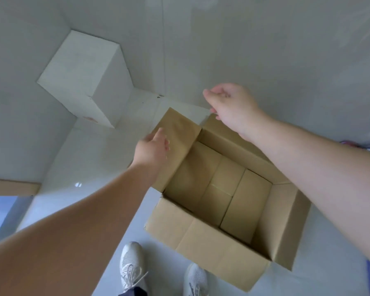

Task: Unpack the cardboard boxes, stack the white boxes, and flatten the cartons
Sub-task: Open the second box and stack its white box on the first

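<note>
The brown carton [226, 201] stands open on the floor [265, 60] by the person's shoes, apparently emptied and not yet flattened. One white box [83, 77] sits in the far wall corner; any others are out of view. Left hand [152, 148] rests on a raised flap, grip unclear. Right hand [231, 103] hovers loosely curled, holding nothing.

The far rim of the cardboard carton [222, 201] is hidden at twelve o'clock behind the right hand [233, 105], the left hand [152, 148] fingertips are blurred, and both shoes [132, 265] are cut off at six o'clock.
</note>
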The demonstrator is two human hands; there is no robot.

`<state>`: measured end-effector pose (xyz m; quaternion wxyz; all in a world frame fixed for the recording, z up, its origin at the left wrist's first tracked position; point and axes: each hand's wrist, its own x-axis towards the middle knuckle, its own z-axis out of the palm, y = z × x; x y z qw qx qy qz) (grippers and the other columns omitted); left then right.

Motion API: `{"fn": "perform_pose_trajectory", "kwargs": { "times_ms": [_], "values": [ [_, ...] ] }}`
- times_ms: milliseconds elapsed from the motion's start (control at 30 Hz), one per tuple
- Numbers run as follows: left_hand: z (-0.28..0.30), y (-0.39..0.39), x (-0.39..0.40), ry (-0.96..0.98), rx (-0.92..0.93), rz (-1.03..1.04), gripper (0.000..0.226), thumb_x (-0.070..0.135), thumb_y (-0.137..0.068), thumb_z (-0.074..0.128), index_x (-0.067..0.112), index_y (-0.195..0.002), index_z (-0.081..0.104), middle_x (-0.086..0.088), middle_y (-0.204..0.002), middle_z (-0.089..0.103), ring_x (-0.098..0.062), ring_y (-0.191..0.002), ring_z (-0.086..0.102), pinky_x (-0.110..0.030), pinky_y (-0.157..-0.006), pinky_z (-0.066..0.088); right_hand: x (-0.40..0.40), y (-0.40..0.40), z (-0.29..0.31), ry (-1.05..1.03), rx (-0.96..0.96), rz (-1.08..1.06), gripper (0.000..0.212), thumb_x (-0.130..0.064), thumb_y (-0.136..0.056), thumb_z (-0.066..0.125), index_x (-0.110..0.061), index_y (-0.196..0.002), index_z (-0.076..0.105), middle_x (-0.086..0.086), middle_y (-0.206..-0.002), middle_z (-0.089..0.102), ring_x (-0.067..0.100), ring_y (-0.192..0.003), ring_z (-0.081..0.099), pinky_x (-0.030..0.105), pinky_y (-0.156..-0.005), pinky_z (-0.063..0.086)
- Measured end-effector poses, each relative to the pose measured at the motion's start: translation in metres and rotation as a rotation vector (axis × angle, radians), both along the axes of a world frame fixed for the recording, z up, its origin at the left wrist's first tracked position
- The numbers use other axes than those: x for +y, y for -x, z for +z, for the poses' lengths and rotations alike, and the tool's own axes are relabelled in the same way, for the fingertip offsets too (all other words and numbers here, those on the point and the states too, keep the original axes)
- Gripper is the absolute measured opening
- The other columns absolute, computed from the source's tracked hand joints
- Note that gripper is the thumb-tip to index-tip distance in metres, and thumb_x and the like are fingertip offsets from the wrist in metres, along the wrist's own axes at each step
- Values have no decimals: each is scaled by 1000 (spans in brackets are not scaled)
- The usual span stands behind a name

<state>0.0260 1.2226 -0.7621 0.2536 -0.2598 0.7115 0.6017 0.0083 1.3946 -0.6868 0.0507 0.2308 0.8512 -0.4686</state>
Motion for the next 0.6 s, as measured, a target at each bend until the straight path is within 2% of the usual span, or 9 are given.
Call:
{"fn": "perform_pose_trajectory", "kwargs": {
  "times_ms": [133, 333, 467, 533, 600],
  "values": [
    [-22, -10, 22, 8, -9, -43, 25, 41, -93, 50, 22, -80, 59, 3, -82, 63, -13, -75, 60, -38, -87, 52, 22, -9, -19, -43, -10, 0, 30, -35, -92, 58, -11, -110, 62, 4, -104, 63, 24, -100, 63, 44, -94, 50],
    [-32, -7, 31, 20, -16, -27, 27, 44, -95, 48, 22, -84, 60, 3, -82, 64, -14, -77, 61, -38, -89, 52, 39, -11, -40, -56, -56, 15, 32, -33, -92, 59, -9, -114, 61, 7, -110, 65, 23, -104, 62, 44, -96, 49],
    [-35, -16, 49, 72, 2, -16, 29, 44, -96, 46, 20, -88, 61, 1, -84, 63, -16, -78, 60, -39, -89, 52, 60, -16, -53, -52, -51, 69, 22, -32, -92, 59, -15, -106, 60, 4, -103, 65, 23, -103, 63, 45, -96, 49],
    [-42, -27, 67, 99, -10, 4, 31, 44, -96, 45, 18, -94, 61, 1, -86, 63, -15, -79, 60, -39, -90, 52, 79, -22, -62, -60, -60, 113, 28, -33, -92, 58, -13, -111, 61, 3, -101, 63, 23, -103, 62, 43, -96, 48],
    [-49, -42, 91, 131, -15, 30, 36, 45, -96, 46, 15, -109, 61, 3, -89, 65, -13, -81, 62, -36, -89, 53, 108, -33, -70, -45, -58, 135, 32, -33, -93, 57, -12, -116, 60, 2, -99, 62, 21, -101, 61, 40, -97, 48]
  ]
}}
